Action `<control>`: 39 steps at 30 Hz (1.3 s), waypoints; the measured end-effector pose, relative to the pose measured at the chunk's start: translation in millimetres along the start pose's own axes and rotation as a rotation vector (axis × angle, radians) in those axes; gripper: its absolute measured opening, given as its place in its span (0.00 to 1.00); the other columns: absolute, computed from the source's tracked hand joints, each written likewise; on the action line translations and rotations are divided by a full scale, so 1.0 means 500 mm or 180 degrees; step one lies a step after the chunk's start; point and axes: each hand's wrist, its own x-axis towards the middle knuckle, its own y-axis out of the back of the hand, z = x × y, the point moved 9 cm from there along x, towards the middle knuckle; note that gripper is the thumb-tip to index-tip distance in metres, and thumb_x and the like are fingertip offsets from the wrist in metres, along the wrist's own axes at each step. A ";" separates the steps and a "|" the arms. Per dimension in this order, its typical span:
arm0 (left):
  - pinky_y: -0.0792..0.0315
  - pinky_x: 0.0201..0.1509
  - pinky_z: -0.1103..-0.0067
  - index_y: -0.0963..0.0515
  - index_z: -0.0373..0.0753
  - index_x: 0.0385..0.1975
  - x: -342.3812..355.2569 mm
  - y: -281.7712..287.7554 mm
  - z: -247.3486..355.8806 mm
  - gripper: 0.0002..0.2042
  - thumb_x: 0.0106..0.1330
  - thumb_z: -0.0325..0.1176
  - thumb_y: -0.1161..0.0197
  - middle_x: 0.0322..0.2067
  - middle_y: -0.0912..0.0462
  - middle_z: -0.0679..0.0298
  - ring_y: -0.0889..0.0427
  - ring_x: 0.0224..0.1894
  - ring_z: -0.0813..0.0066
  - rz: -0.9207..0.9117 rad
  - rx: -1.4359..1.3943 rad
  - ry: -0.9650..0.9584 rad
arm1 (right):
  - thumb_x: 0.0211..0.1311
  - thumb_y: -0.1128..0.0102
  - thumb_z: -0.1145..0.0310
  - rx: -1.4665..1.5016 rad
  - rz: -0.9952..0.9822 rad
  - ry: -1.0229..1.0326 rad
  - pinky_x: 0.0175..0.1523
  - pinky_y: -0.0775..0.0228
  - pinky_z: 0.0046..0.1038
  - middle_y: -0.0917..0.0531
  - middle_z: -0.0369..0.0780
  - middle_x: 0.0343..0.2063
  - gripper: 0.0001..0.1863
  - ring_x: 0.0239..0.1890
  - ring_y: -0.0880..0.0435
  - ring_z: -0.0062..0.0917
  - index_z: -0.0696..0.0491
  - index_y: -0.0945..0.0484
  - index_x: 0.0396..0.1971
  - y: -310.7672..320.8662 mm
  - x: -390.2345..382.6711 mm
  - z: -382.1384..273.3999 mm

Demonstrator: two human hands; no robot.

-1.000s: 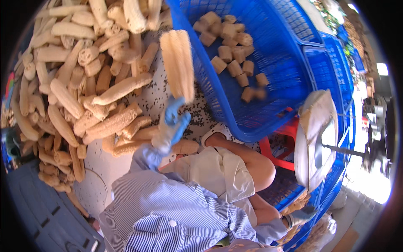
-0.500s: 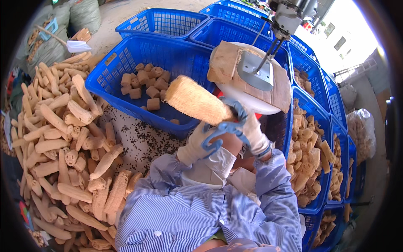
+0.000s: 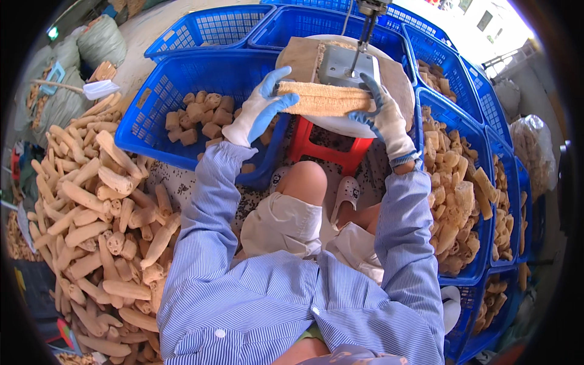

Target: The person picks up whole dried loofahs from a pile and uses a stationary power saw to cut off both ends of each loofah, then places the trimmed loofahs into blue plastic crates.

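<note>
A dried loofah [image 3: 322,99], tan and fibrous, lies level across the space between my hands. My left hand [image 3: 258,112], in a white glove with blue-coated fingers, grips its left end. At the right end my right hand [image 3: 388,118], gloved alike, has its fingers closed around it. Just beyond stands a machine with a grey metal plate [image 3: 345,66] set on a wooden board [image 3: 301,58]. An upright metal rod [image 3: 363,39] comes down onto that plate. The loofah is in front of the plate; whether it touches the board's edge I cannot tell.
Whole loofahs [image 3: 91,225] are heaped at left. A blue basket [image 3: 164,149] with short cut loofah pieces [image 3: 204,112] stands ahead-left. Blue baskets of loofah pieces [image 3: 450,201] line the right. A red stool [image 3: 328,146] sits below the machine, by my knees.
Both hands have moved up and forward toward the machine and apart. The loofah has turned from slanting to level, now held at both ends. My view has shifted slightly.
</note>
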 end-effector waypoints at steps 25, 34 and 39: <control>0.31 0.70 0.76 0.27 0.49 0.70 0.298 0.043 -0.188 0.27 0.70 0.36 0.31 0.66 0.25 0.68 0.25 0.63 0.75 -0.0046 0.0425 0.0312 | 0.65 0.30 0.59 -0.0872 0.0439 -0.1693 0.53 0.23 0.31 0.10 0.44 0.42 0.19 0.45 0.11 0.35 0.48 0.15 0.53 -0.032 0.086 0.275; 0.30 0.70 0.73 0.26 0.56 0.68 0.320 0.052 -0.213 0.22 0.75 0.40 0.37 0.65 0.25 0.67 0.26 0.64 0.71 0.0258 0.0684 0.0492 | 0.65 0.32 0.51 -0.1160 0.0310 -0.1815 0.53 0.22 0.35 0.10 0.43 0.41 0.18 0.45 0.11 0.38 0.43 0.14 0.51 -0.029 0.099 0.280; 0.29 0.70 0.72 0.23 0.57 0.64 0.324 0.047 -0.211 0.21 0.74 0.48 0.36 0.65 0.26 0.64 0.27 0.66 0.68 0.0310 0.0650 0.0601 | 0.66 0.32 0.52 -0.1109 0.0335 -0.1842 0.52 0.21 0.33 0.10 0.43 0.38 0.18 0.43 0.10 0.36 0.45 0.13 0.50 -0.031 0.117 0.284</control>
